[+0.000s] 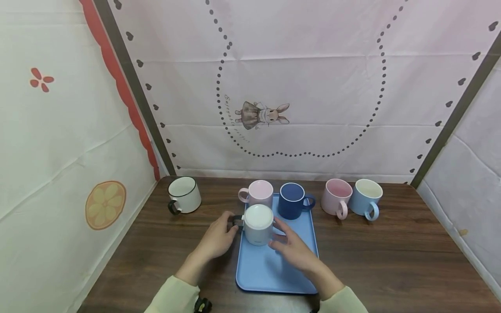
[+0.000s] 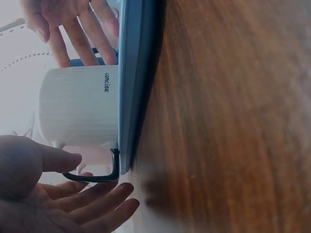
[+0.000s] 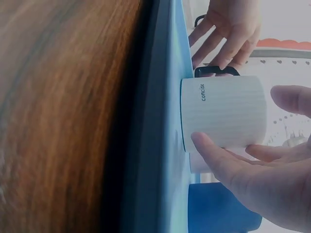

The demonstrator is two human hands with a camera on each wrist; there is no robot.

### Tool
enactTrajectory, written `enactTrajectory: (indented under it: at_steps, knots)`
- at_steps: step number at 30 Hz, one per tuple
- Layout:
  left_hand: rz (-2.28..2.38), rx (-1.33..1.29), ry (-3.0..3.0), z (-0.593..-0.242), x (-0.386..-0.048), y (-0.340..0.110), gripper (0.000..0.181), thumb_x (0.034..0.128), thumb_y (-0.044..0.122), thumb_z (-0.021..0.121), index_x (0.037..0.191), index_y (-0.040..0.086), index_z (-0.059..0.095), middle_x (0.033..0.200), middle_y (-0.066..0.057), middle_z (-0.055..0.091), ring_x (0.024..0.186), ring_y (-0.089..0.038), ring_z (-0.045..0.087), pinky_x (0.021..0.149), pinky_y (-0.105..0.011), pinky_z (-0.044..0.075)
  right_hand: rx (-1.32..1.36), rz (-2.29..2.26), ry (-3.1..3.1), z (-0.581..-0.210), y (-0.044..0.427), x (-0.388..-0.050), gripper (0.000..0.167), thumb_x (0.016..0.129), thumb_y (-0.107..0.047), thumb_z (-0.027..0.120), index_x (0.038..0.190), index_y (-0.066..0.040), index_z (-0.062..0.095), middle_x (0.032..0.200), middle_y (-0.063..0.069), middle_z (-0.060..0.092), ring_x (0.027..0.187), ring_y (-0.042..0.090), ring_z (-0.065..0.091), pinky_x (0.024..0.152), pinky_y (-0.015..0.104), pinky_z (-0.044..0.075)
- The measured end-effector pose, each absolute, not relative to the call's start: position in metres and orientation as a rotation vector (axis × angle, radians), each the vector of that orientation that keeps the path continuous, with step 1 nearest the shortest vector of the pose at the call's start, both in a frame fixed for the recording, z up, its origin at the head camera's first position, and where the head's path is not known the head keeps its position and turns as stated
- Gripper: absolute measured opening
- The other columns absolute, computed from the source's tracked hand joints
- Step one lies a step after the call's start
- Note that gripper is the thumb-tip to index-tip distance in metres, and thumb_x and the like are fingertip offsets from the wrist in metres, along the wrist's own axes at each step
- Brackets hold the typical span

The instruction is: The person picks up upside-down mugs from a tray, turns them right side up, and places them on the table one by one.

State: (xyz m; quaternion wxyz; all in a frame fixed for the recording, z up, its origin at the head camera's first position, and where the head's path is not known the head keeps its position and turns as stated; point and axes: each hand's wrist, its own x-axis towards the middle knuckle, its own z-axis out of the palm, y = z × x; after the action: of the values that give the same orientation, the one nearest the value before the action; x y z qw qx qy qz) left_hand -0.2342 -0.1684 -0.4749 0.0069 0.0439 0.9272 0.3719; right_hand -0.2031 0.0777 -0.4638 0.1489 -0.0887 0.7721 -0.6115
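A white mug [image 1: 258, 226] with a black handle stands upside down on the blue tray [image 1: 270, 274]. Its side carries the word "concise". At the handle [image 2: 92, 178] is my left hand [image 1: 217, 234], thumb on one side and loosely extended fingers beyond it. My right hand [image 1: 293, 248] spreads its fingers along the opposite side of the mug, the fingertips [image 3: 200, 140] at its wall; whether they press is unclear. Behind the white mug on the tray stand a pink mug [image 1: 261, 191], partly hidden, and a dark blue mug [image 1: 290, 206], both upright.
At the back left of the wooden table [image 1: 391, 261] stands a white mug with a black rim [image 1: 185, 195]. To the right of the tray are another pink mug [image 1: 334, 198] and a light blue mug [image 1: 364, 200]. A patterned cloth wall [image 1: 313, 87] closes off the back.
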Motion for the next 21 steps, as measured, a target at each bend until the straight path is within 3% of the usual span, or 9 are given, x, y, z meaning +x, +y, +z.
enactTrajectory:
  at_steps: [12, 21]
  knots:
    - [1.130, 0.093, 2.969, -0.4761, -0.2420, -0.1648, 0.026, 0.1046, 0.015, 0.056, 0.125, 0.004, 0.066, 0.121, -0.019, 0.072, 0.109, -0.031, 0.070, 0.093, -0.056, 0.057, -0.335, -1.734, 2.163, -0.4699, 0.0788, -0.2076, 0.076, 0.102, -0.010, 0.057, 0.167, -0.019, 0.017, 0.171, 0.020, 0.022, 0.151, 0.047, 0.035, 0.117, 0.063, 0.038]
    - [1.143, 0.076, 2.968, -0.4758, -0.2401, -0.1642, 0.021, 0.1038, 0.012, 0.056, 0.120, 0.006, 0.067, 0.111, -0.014, 0.074, 0.082, -0.018, 0.063, 0.071, -0.038, 0.054, -0.345, -1.723, 2.166, -0.4702, 0.0793, -0.2060, 0.077, 0.102, -0.006, 0.053, 0.167, -0.020, 0.016, 0.171, 0.020, 0.020, 0.151, 0.047, 0.035, 0.118, 0.066, 0.035]
